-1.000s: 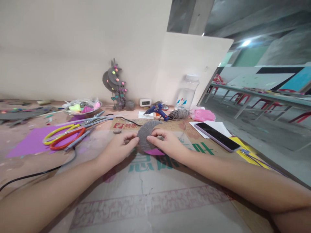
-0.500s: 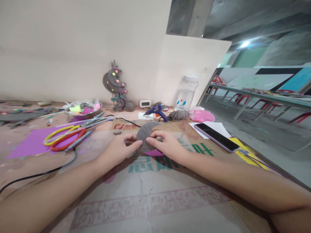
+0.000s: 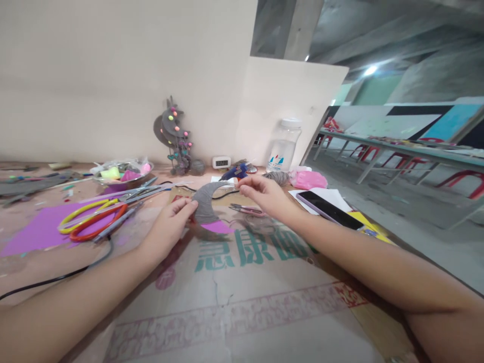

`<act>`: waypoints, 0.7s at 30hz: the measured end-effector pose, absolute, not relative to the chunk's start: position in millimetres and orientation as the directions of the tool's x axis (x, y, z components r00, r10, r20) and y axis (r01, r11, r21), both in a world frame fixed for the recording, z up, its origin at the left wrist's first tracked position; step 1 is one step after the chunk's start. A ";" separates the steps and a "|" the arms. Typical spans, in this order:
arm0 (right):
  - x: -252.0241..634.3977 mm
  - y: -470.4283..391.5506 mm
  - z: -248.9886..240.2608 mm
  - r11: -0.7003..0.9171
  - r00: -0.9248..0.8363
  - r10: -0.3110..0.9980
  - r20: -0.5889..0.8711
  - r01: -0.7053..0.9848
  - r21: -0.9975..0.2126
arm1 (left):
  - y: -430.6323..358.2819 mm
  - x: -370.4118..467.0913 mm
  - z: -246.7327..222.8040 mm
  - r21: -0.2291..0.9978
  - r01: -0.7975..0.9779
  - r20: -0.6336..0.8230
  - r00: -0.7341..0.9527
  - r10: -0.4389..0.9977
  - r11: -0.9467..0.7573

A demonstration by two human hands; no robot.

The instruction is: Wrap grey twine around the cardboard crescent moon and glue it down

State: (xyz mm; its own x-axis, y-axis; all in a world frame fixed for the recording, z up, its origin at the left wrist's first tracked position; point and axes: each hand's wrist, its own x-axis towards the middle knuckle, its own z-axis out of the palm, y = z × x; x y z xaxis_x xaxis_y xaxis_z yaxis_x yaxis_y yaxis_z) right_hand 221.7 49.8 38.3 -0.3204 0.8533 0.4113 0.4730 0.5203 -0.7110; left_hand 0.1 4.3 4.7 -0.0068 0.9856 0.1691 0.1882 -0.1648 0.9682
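Our left hand [image 3: 169,224] grips the gray yarn-wrapped crescent [image 3: 206,202] above the cardboard [image 3: 264,282] at far middle while our right hand [image 3: 261,195] hovers pinched to its right, any strand too fine to tell, in apparent winding that next calls for even tension.

Bare left hand [image 3: 174,221]; bare right hand [image 3: 263,195]

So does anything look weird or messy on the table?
A little. The grey crescent in the left hand looks uneven: its lower tip is purple while the rest is grey. I can't see that it's damaged. Small scraps also litter the table on the left, which looks messy. I see no spill.
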 end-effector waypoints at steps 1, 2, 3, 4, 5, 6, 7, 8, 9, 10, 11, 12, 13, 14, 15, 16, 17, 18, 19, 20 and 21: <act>227.8 57.2 40.8 0.518 -0.338 0.855 0.395 0.494 -0.699 | 5.3 -0.6 4.8 0.973 0.172 0.158 -0.004 0.987 -0.155; 233.7 63.4 42.3 0.515 -0.370 0.855 0.362 0.530 -0.674 | 5.9 -1.2 4.7 0.976 0.157 0.151 0.016 0.988 -0.152; 238.8 68.2 42.8 0.512 -0.404 0.856 0.322 0.579 -0.635 | 6.0 -1.4 4.6 0.977 0.148 0.147 0.040 0.988 -0.152; 243.1 71.4 42.6 0.507 -0.440 0.857 0.267 0.631 -0.587 | 5.6 -1.3 4.5 0.977 0.149 0.149 0.055 0.987 -0.155; 246.2 72.9 41.7 0.504 -0.472 0.857 0.207 0.681 -0.531 | 4.6 -0.8 4.6 0.975 0.155 0.148 0.070 0.986 -0.158; 248.1 73.0 40.4 0.509 -0.505 0.851 0.147 0.720 -0.472 | 3.3 -0.1 4.9 0.974 0.165 0.144 0.081 0.986 -0.156; 248.9 72.0 38.9 0.525 -0.537 0.838 0.096 0.744 -0.414 | 1.6 0.8 5.4 0.973 0.176 0.136 0.087 0.987 -0.150; 248.6 70.2 37.3 0.550 -0.569 0.820 0.063 0.755 -0.357 | 0.0 1.7 6.0 0.972 0.186 0.128 0.088 0.988 -0.142; 247.4 68.1 35.6 0.580 -0.594 0.803 0.051 0.758 -0.298 | -1.4 2.6 6.8 0.972 0.192 0.122 0.088 0.989 -0.137; 245.6 65.8 34.0 0.608 -0.612 0.789 0.062 0.760 -0.232 | -2.5 3.4 7.5 0.971 0.196 0.118 0.092 0.989 -0.134; 243.5 63.8 32.3 0.628 -0.623 0.778 0.085 0.762 -0.161 | -3.1 3.9 8.1 0.971 0.200 0.114 0.099 0.989 -0.132; 241.2 62.1 30.6 0.637 -0.628 0.770 0.112 0.765 -0.091 | -3.2 4.0 8.6 0.970 0.203 0.111 0.108 0.988 -0.131; 239.0 60.9 28.8 0.638 -0.630 0.765 0.133 0.769 -0.027 | -2.9 4.0 8.8 0.969 0.209 0.107 0.120 0.987 -0.130; 237.0 60.3 26.8 0.635 -0.631 0.761 0.147 0.772 0.029 | -2.3 3.6 8.9 0.967 0.218 0.104 0.133 0.986 -0.132; 235.4 60.1 24.8 0.631 -0.634 0.757 0.156 0.772 0.072 | -1.5 3.2 8.7 0.964 0.230 0.102 0.145 0.984 -0.134; 234.2 60.3 22.8 0.629 -0.637 0.754 0.161 0.771 0.101 | -0.7 2.6 8.5 0.960 0.242 0.101 0.157 0.982 -0.137; 233.4 60.9 21.1 0.628 -0.639 0.751 0.166 0.769 0.120 | 0.1 2.1 8.1 0.958 0.251 0.100 0.167 0.981 -0.140; 233.2 61.8 19.8 0.627 -0.639 0.750 0.172 0.769 0.126 | 0.7 1.7 7.8 0.956 0.255 0.099 0.177 0.979 -0.143; 233.5 62.7 19.1 0.620 -0.630 0.755 0.182 0.776 0.117 | 1.1 1.4 7.5 0.956 0.256 0.096 0.184 0.978 -0.142; 234.2 63.7 19.2 0.608 -0.612 0.765 0.200 0.789 0.089 | 1.3 1.2 7.3 0.957 0.256 0.090 0.187 0.978 -0.137; 235.2 64.5 20.0 0.587 -0.580 0.780 0.233 0.808 0.048 | 1.3 1.2 7.1 0.958 0.256 0.082 0.186 0.979 -0.129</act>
